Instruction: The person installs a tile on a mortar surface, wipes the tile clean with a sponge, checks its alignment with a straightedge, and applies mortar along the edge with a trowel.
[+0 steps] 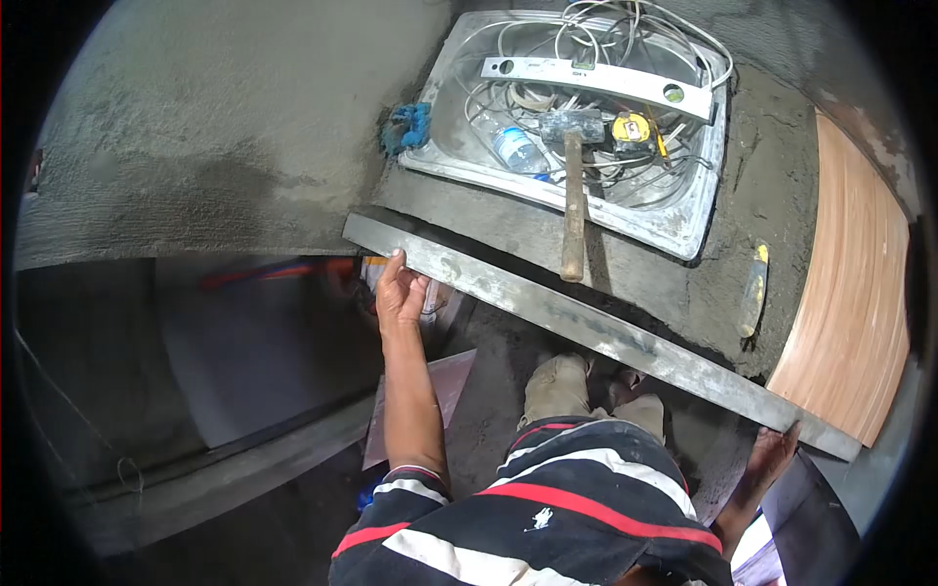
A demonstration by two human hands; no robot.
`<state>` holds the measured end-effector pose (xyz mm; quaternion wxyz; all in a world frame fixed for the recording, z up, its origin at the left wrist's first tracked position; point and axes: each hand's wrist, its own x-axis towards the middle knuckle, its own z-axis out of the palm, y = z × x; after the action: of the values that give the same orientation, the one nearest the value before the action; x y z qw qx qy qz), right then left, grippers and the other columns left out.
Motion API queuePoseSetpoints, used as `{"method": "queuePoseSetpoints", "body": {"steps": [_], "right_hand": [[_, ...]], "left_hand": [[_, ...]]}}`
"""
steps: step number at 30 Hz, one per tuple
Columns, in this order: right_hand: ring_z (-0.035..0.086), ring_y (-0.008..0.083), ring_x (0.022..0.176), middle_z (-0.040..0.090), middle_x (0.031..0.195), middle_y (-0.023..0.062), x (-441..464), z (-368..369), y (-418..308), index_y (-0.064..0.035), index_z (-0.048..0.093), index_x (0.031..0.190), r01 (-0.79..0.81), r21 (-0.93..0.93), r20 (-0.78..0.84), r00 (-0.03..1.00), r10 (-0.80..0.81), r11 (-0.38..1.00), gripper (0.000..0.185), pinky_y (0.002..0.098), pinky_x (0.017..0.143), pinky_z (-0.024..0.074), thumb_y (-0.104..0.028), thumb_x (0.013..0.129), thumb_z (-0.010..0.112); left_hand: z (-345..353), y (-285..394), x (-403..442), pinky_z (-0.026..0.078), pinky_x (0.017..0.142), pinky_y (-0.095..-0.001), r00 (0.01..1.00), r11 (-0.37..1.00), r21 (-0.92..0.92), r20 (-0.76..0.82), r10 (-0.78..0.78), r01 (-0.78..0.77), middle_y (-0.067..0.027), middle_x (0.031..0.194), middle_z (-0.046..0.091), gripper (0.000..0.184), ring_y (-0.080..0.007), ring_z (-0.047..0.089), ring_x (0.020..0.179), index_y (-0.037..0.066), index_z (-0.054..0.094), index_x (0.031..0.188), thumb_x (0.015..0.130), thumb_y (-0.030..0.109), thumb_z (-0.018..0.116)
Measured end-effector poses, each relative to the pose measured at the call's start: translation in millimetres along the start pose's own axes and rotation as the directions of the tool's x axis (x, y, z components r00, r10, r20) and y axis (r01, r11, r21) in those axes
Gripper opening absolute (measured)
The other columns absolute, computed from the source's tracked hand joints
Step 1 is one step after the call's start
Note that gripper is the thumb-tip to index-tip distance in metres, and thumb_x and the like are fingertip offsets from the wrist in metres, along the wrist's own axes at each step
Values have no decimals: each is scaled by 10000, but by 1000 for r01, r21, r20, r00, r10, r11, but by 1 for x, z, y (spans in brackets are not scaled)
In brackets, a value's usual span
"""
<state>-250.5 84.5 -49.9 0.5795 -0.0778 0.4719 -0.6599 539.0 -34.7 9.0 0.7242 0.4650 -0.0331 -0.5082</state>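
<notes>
So the long metal straightedge [586,328] ran slantwise across the view, one end up by the plastered wall [234,127] on the left, the other pointing down to the right, by the near edge of the wood-grain panel [845,283]. Its long axis followed the front edge of the mortar-smeared tabletop [645,283], on the side nearest the person. The left hand [399,291] had its grip closed on the bar close to the upper-left end, thumb up against the face, fingers curled at the lower edge. The right hand [777,451] had its grip on the lower edge near the other end, though the finger detail there was pretty murky. Behind the bar, the sink basin [705,210] held cables, a plastic bottle [518,148] and a yellow tape measure [631,129], with a spirit level [596,76] lying over the clutter. The hammer's [574,200] handle stuck out over the rim toward the bar, and a putty knife [753,291] lay on the mortar to the right.
</notes>
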Motion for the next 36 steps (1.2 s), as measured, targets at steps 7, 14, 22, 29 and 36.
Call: {"method": "queuePoseSetpoints", "body": {"steps": [7, 14, 22, 29, 36], "right_hand": [[629, 240, 1160, 622, 1358, 148, -5, 30, 1, 1, 516, 1409, 68, -94, -328, 940, -95, 993, 464, 350, 918, 521, -301, 1061, 564], [651, 236, 989, 656, 1155, 124, -16, -11, -1, -55, 566, 1374, -49, 154, -179, 981, 77, 987, 391, 350, 803, 564, -241, 1031, 575], [688, 257, 783, 711, 872, 73, -16, 88, 3, -105, 626, 1199, 98, -8, -473, 876, -90, 995, 390, 429, 679, 547, -413, 966, 677], [677, 228, 746, 709, 873, 66, -23, 98, -6, -99, 623, 1118, 66, 4, -406, 912, -59, 998, 376, 409, 647, 534, -428, 951, 695], [684, 185, 801, 732, 943, 46, -27, 100, -10, -111, 632, 1131, 29, -66, -368, 928, -51, 997, 338, 341, 641, 521, -426, 1023, 578]], "left_hand": [[-1, 10, 11, 529, 985, -438, 999, 1000, 14, -46, 19, -19, -137, 1168, 713, 289, -289, 674, 1092, 3, 640, 1189, 948, 157, 682], [-35, 30, 28, 552, 749, -357, 971, 912, 409, -226, 79, 21, -77, 979, 635, 214, -226, 641, 876, 32, 623, 1064, 926, 182, 688], [-97, 37, 32, 399, 1109, -430, 822, 409, 714, 511, 250, -568, -268, 1386, 566, 698, -333, 564, 1255, -109, 343, 1519, 981, 166, 692], [-45, 22, 7, 422, 1090, -475, 835, 395, 736, 470, 286, -549, -323, 1394, 534, 757, -366, 554, 1272, -145, 313, 1508, 964, 196, 713], [-3, 11, -6, 436, 1073, -494, 828, 485, 671, 461, 320, -561, -338, 1370, 544, 809, -384, 560, 1255, -142, 338, 1499, 938, 272, 748]]}}
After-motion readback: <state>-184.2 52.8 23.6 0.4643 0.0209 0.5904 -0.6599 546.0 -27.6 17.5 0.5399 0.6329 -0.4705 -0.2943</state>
